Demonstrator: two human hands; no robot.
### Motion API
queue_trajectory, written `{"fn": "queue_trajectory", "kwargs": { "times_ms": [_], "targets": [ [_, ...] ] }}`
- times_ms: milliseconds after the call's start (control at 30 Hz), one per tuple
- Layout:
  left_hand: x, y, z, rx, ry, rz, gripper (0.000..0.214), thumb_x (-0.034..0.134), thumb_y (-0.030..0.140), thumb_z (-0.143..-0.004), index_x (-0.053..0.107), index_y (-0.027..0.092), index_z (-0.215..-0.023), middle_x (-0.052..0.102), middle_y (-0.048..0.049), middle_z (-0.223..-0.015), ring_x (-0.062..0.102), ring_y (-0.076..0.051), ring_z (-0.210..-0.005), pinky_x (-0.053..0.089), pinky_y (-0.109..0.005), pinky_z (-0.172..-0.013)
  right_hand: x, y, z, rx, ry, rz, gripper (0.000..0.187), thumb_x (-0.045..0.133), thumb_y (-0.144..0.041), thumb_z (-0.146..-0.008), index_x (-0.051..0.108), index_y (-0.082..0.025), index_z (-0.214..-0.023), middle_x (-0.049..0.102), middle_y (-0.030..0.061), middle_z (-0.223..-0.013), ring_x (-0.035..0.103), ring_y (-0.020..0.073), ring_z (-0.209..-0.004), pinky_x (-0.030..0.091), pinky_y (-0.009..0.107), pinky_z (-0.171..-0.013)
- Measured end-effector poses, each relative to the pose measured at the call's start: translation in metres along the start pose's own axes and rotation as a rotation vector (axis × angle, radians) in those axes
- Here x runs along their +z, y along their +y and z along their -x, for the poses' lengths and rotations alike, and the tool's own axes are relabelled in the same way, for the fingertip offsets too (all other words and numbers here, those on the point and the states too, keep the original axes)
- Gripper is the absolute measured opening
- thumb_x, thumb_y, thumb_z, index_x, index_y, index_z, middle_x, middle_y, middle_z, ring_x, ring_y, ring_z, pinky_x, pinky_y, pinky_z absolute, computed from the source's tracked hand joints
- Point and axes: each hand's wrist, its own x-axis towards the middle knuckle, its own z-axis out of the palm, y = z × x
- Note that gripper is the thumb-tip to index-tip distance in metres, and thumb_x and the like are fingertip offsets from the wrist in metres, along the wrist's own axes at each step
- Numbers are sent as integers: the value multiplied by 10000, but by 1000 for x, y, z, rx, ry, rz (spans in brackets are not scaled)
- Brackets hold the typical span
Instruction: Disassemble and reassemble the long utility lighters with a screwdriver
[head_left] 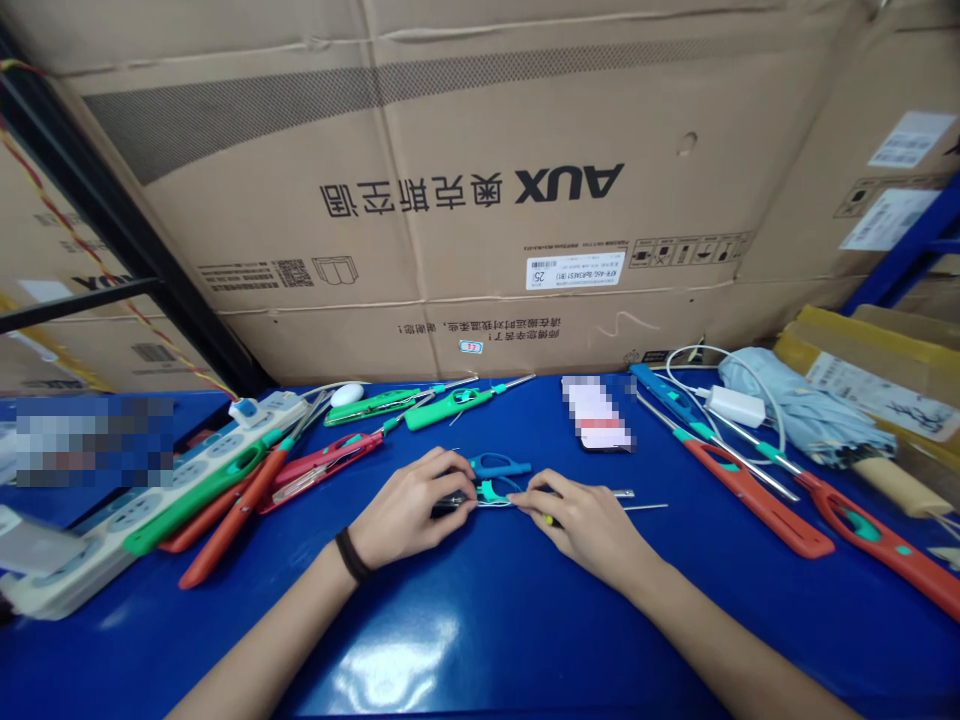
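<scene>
My left hand, with a dark band at its wrist, is closed around one end of an opened long-nosed lighter. The lighter's teal trigger and a thin white wire show between my hands. My right hand pinches at the other end of these parts; its fingertips hide what exactly they grip. Under that hand peeks a small yellow-green piece. Just beyond my fingers lies a blue lighter shell half. A metal tube and a thin rod stick out to the right of my right hand.
Green lighters lie at the back, an opened red one to the left. A white power strip carries more lighters. At right are orange lighters, a phone, a white charger and a folded umbrella. Cardboard boxes stand behind.
</scene>
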Motion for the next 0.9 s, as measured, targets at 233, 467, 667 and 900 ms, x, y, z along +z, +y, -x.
{"fn": "queue_trajectory", "kwargs": {
  "times_ms": [233,467,667,900],
  "targets": [
    [5,0,0,-26,16,14,118,489,158,-850,596,203,-872,599,-42,-1003,562,-172,-935,468,-305,-847,-2,-2,0,0,-15,13,279,495,-193,-901,657,-310,-1095,662,20,-968,654,114,-696,443,185,-557],
    [6,-4,1,-37,15,145,122,466,165,-875,583,194,-858,606,-54,-999,572,-170,-931,469,-320,-864,-2,-2,-1,8,-15,15,273,494,-203,-902,657,-313,-1090,661,15,-967,657,112,-690,448,185,-556],
    [6,-7,2,-56,0,165,107,490,175,-871,593,200,-858,585,-47,-1047,571,-165,-981,463,-316,-902,-2,-3,-1,7,-9,14,266,489,-209,-905,664,-302,-1082,662,22,-958,654,115,-684,440,183,-544],
    [7,-6,2,-21,-4,129,125,506,200,-876,621,213,-925,579,-51,-1065,560,-175,-1007,451,-323,-925,-2,-2,-1,9,-9,11,274,488,-204,-906,656,-307,-1095,659,18,-966,654,117,-695,445,187,-556]
  ]
}}
